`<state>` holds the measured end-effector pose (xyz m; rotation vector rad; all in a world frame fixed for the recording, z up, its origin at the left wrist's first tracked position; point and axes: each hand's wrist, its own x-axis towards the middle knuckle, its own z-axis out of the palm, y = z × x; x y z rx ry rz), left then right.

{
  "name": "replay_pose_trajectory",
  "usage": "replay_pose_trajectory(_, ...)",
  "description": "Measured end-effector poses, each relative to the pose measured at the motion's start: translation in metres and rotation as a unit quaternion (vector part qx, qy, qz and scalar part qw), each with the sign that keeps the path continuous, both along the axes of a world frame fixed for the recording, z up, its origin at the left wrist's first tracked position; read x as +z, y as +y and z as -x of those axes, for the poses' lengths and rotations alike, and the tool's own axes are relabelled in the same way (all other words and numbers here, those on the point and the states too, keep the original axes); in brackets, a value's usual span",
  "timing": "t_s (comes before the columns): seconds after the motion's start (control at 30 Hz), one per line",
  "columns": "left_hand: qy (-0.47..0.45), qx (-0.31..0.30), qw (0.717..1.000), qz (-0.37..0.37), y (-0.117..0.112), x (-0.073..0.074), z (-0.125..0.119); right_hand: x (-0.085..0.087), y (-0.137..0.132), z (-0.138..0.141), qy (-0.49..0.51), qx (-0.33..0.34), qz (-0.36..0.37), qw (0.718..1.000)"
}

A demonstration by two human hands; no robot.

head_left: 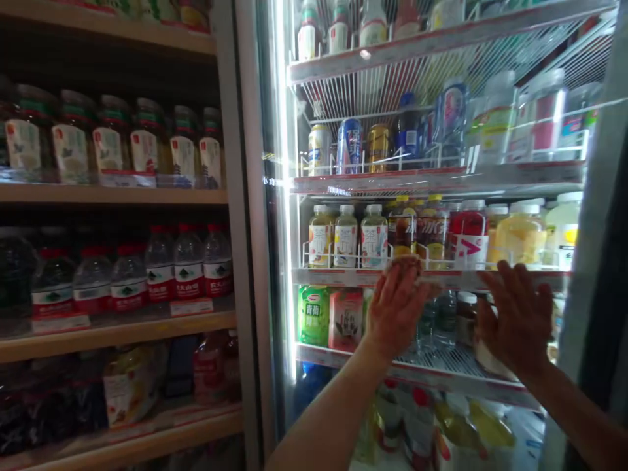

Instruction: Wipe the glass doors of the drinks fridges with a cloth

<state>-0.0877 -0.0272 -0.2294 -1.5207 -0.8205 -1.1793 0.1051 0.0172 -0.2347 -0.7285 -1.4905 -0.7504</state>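
Observation:
Both my hands are raised inside an open drinks fridge. My left hand (396, 306) reaches up with its fingers stretched against the front rail of the middle wire shelf (343, 277), just below a row of juice bottles (346, 235) and tea bottles (405, 229). It is slightly blurred and nothing shows in it. My right hand (521, 319) is held up with fingers spread, palm toward the shelf, below a red-labelled bottle (468, 232) and yellow juice bottles (523, 232). It holds nothing. Small bottles (444, 320) stand on the shelf between my hands.
Cans (349, 145) fill the fridge shelf above; green and pink cartons (330, 317) stand at the lower left. The fridge frame (245, 229) separates it from wooden shelves with water bottles (189, 265) and jars (110, 140). The fridge door edge (593, 261) is at right.

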Motion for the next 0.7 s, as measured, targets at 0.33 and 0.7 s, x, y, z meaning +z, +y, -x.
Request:
replay_pose_trajectory(0.33, -0.236, 0.059, 0.966, -0.092, -0.024, 0.030, 0.120, -0.002, 0.017, -0.005, -0.050, -0.042, -0.097, 0.993)
replay_pose_trajectory(0.7, 0.031, -0.036, 0.999, 0.019, -0.012, 0.045, 0.067, -0.001, 0.013, -0.008, -0.060, -0.056, -0.071, 0.994)
